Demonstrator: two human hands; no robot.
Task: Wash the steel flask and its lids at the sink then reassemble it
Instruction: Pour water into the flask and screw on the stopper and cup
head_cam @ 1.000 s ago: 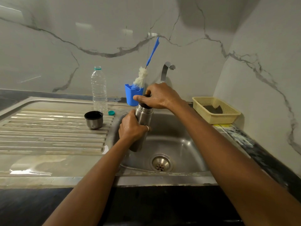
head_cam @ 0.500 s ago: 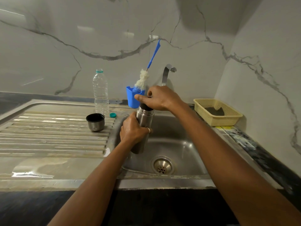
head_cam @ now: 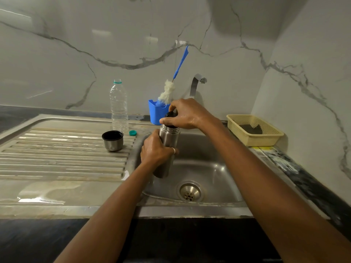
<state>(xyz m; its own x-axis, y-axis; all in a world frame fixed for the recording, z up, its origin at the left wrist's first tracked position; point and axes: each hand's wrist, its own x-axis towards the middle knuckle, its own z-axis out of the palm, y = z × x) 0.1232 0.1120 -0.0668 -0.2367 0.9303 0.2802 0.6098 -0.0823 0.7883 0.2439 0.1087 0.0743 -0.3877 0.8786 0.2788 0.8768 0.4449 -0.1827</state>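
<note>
The steel flask (head_cam: 168,141) is held nearly upright over the left part of the sink basin (head_cam: 209,168). My left hand (head_cam: 155,149) grips its body around the middle. My right hand (head_cam: 187,114) holds the black inner lid (head_cam: 170,115) at the flask's mouth, fingers curled around it. The steel cup lid (head_cam: 112,140), black inside, stands mouth up on the ribbed drainboard (head_cam: 57,152) to the left. Most of the inner lid is hidden under my fingers.
A clear plastic bottle (head_cam: 118,107) stands behind the cup lid, its teal cap (head_cam: 132,133) beside it. A blue holder (head_cam: 157,112) with a bottle brush (head_cam: 168,92) sits left of the tap (head_cam: 196,84). A yellow basket (head_cam: 254,130) holding a dark scrubber sits at the right.
My hands and the flask stay in nearly the same place over the basin. My right hand has turned a little on the black lid.
</note>
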